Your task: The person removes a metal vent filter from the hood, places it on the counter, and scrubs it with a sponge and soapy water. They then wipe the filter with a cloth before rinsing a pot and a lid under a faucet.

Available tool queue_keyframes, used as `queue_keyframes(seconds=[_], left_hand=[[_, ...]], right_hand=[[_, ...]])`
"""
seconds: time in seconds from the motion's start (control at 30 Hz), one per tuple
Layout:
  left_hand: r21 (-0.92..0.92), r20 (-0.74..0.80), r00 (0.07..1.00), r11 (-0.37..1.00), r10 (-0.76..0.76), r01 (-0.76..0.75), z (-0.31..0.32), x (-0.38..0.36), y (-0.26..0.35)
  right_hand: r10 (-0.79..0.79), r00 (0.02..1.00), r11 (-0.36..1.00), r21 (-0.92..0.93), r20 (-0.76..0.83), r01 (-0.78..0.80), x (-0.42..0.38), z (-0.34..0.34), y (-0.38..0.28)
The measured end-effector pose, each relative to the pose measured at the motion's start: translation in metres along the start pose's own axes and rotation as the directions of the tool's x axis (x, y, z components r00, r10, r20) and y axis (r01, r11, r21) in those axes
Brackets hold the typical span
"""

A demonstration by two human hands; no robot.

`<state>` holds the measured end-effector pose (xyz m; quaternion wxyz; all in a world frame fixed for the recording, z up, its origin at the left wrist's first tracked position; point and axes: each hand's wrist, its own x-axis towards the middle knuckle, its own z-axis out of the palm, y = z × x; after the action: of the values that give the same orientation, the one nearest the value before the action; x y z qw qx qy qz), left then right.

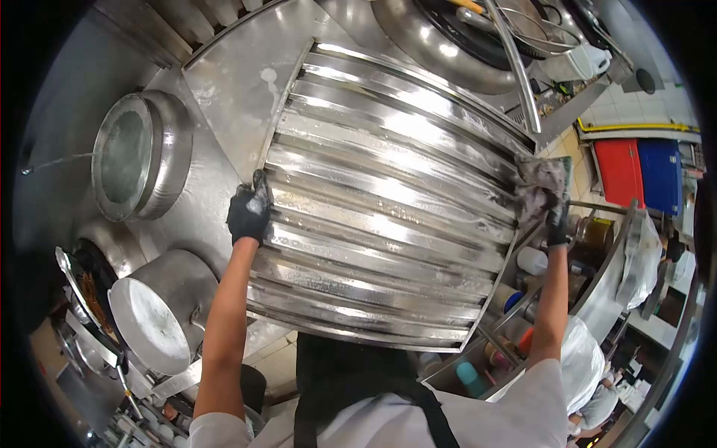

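A large metal baffle filter (388, 201) with parallel slats spans the middle of the head view, wet and shiny. My left hand (249, 210), in a black glove with whitish suds on it, is closed around the filter's left edge. At the right edge, my right hand (558, 220), also in a black glove, grips a crumpled, dirty grey cloth (541, 183). The cloth lies against the filter's right rim. Most of the right hand's fingers are hidden behind the cloth.
A steel pot (168, 153) under a thin water stream and a large pot (153, 321) stand at left. A wok (455, 45) and a metal pipe (515, 67) are beyond the filter. Bottles fill a rack (597, 280) at right, near red (618, 172) and blue (660, 175) bins.
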<state>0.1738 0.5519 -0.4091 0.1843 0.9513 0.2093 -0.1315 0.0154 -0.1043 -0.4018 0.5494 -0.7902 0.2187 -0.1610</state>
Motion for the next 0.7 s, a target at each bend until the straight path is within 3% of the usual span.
queue_keyframes(seconds=[0.07, 0.1, 0.23, 0.3, 0.37, 0.43, 0.47, 0.5, 0.53, 0.57, 0.63, 0.67, 0.7], left_hand=[[-0.042, 0.044, 0.998, 0.998, -0.044, 0.046, -0.006, -0.002, 0.006], [-0.045, 0.044, 0.997, 0.997, -0.068, 0.07, -0.006, -0.004, 0.009], [-0.022, 0.063, 0.997, 0.998, -0.053, 0.054, -0.01, 0.002, 0.009], [-0.068, 0.06, 0.996, 0.995, -0.073, 0.077, -0.009, 0.003, 0.009], [-0.061, 0.089, 0.992, 0.994, -0.089, 0.095, -0.01, 0.003, 0.008], [-0.083, 0.106, 0.99, 0.991, -0.093, 0.102, -0.013, 0.002, 0.009], [-0.077, 0.099, 0.992, 0.993, -0.083, 0.09, -0.013, 0.004, 0.009], [-0.038, 0.084, 0.991, 0.993, -0.105, 0.109, -0.01, 0.007, 0.007], [-0.005, 0.069, 0.989, 0.991, -0.131, 0.132, -0.008, 0.007, 0.005], [-0.047, 0.008, 0.999, 0.998, -0.042, 0.042, -0.009, 0.005, -0.002], [-0.077, 0.06, 0.993, 0.992, -0.099, 0.104, -0.018, 0.006, -0.001], [-0.017, -0.037, 0.997, 0.998, -0.063, 0.062, -0.018, -0.001, -0.001], [-0.018, -0.03, 0.998, 0.999, -0.051, 0.05, -0.013, 0.0, -0.004]], right_hand=[[-0.203, 0.979, 0.9, -0.399, -0.025, 0.176, 0.034, 0.039, 0.042], [-0.292, 0.956, 0.841, -0.482, -0.02, 0.246, 0.043, 0.068, 0.05], [-0.32, 0.946, 0.917, -0.23, 0.057, 0.324, 0.036, 0.225, -0.018], [-0.309, 0.944, 0.911, -0.25, 0.115, 0.329, 0.03, 0.297, -0.027], [-0.366, 0.897, 0.766, -0.467, 0.247, 0.441, 0.038, 0.388, -0.075], [-0.266, 0.819, 0.648, -0.535, 0.508, 0.542, 0.05, 0.469, -0.141], [-0.473, 0.761, 0.646, -0.413, 0.444, 0.642, 0.064, 0.52, -0.126], [-0.528, 0.778, 0.573, -0.533, 0.34, 0.622, 0.068, 0.569, -0.126], [-0.562, 0.78, 0.638, -0.456, 0.275, 0.621, 0.065, 0.573, -0.163], [-0.507, 0.802, 0.69, -0.409, 0.314, 0.597, 0.067, 0.578, -0.169], [-0.442, 0.816, 0.72, -0.395, 0.373, 0.571, 0.061, 0.558, -0.164], [-0.362, 0.824, 0.724, -0.425, 0.436, 0.543, 0.064, 0.538, -0.158], [-0.27, 0.827, 0.727, -0.46, 0.493, 0.511, 0.064, 0.507, -0.149]])
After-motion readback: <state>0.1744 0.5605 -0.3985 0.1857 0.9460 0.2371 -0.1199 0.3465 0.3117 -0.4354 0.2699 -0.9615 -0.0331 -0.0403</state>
